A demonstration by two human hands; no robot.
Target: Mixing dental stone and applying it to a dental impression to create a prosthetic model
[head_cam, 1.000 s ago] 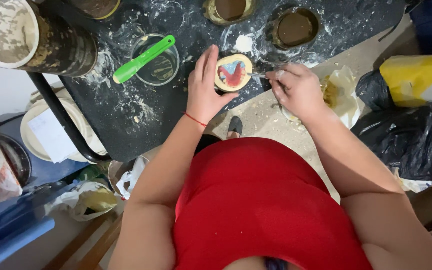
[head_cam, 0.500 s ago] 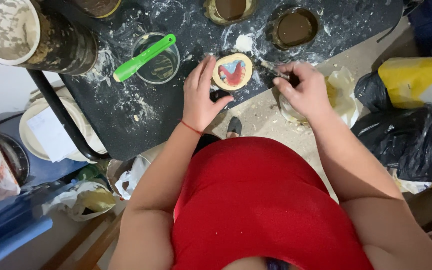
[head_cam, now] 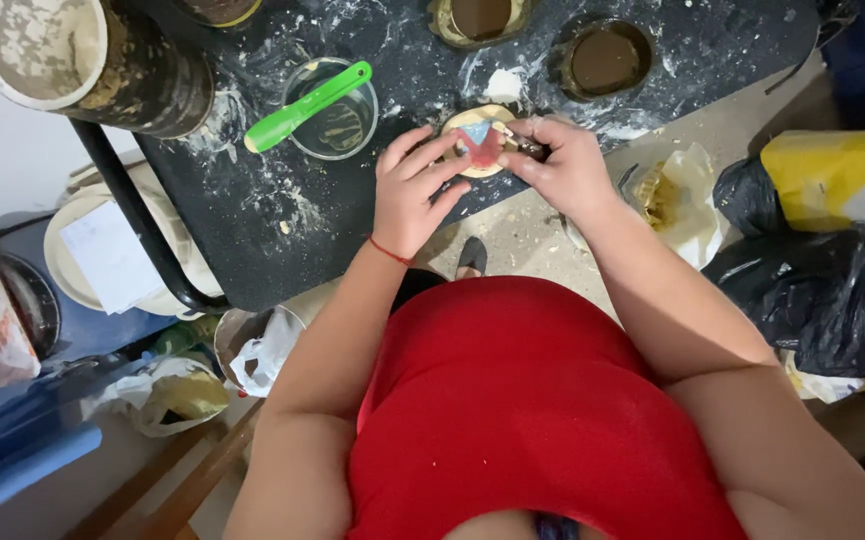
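Your left hand [head_cam: 414, 195] lies w/ fingers spread flat, tips pressing the near-left edge of the disc [head_cam: 479, 141]; not gripping it. Your right hand [head_cam: 564, 165] is curled, fingers pinched on a small dark tool [head_cam: 530, 149] whose tip meets the disc's right side. The disc sits on the black table [head_cam: 282, 215] between both hands: round, tan rim, face painted red w/ a blue-white patch at top. Beyond your left hand is a glass [head_cam: 337, 122] w/ a green spatula [head_cam: 307, 105] across it.
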